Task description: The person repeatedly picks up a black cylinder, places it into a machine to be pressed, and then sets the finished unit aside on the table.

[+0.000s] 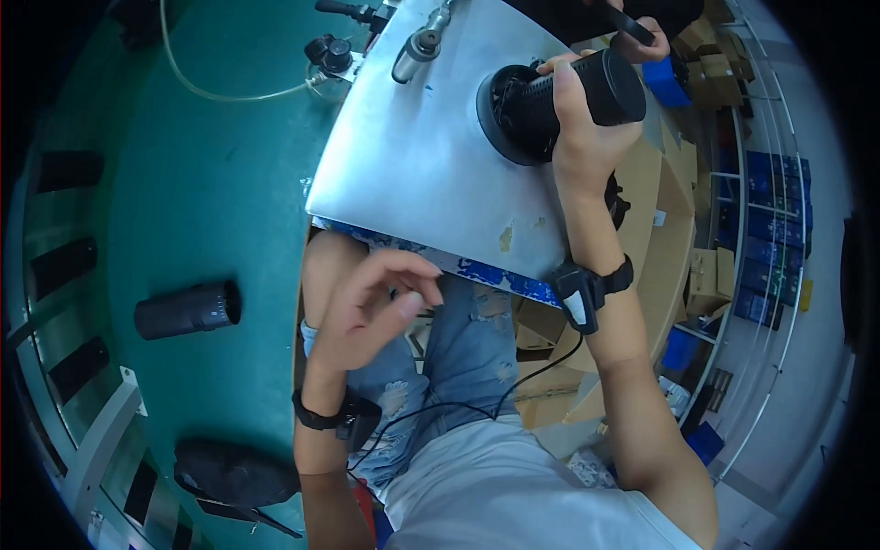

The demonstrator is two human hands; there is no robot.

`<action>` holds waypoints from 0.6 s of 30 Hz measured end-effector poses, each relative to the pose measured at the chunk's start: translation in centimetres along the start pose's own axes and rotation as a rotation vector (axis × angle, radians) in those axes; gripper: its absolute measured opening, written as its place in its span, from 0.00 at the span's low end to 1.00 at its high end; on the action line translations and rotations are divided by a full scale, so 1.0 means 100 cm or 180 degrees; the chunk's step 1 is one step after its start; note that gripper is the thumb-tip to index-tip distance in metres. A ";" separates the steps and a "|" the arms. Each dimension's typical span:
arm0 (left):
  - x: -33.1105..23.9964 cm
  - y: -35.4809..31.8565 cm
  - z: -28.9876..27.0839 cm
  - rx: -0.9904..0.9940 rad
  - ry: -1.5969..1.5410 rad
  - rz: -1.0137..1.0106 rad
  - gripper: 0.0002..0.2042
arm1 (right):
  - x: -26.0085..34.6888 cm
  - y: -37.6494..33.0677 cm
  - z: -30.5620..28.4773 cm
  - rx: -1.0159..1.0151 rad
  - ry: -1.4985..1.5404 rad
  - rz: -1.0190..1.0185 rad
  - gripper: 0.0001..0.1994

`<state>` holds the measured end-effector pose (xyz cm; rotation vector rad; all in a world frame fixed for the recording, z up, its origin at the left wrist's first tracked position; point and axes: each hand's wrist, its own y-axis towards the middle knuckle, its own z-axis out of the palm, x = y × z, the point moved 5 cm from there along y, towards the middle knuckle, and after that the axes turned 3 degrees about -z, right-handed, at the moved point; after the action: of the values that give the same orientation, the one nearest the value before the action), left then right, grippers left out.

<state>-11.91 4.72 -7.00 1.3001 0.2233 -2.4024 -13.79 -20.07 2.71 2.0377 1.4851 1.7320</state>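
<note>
My right hand [587,137] is wrapped round a black cylindrical housing [616,90] with rows of small slots, tilted over the metal tabletop [403,156]. Its far end meets a wide round black part [502,124] resting on the table; whether the two are joined cannot be seen. Over my lap, just off the table's near edge, my left hand [371,307] hangs with its fingers curled and apart, nothing visible in it. Each wrist wears a black strap with a small device and a cable.
A metal air tool [420,53] lies at the table's far left, near a valve with a clear hose [229,96]. Cardboard boxes [674,202] stand to the right before shelves. On the green floor lie a black cylinder [188,310] and a black bag [234,472]. Another person's hand [642,41] holds a black piece.
</note>
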 end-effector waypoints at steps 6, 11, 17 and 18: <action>-0.012 0.001 -0.021 -0.0127 -0.0527 0.0219 0.13 | -0.023 0.013 -0.004 0.0873 0.1779 -0.0073 0.15; -0.079 0.027 -0.059 -0.1108 0.0850 0.1030 0.12 | -0.027 0.007 -0.006 0.0921 0.1326 -0.0142 0.20; -0.159 0.170 -0.131 -0.1368 0.4452 0.0840 0.21 | -0.017 0.006 0.009 0.0665 0.1247 -0.0189 0.16; -0.136 0.220 -0.122 -0.1118 0.4375 0.0580 0.28 | -0.020 0.007 -0.006 0.0661 0.1082 -0.0215 0.16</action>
<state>13.28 -7.62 -1.40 2.3644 0.7781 -0.8894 -13.65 -22.11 1.86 1.8173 1.8789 2.0534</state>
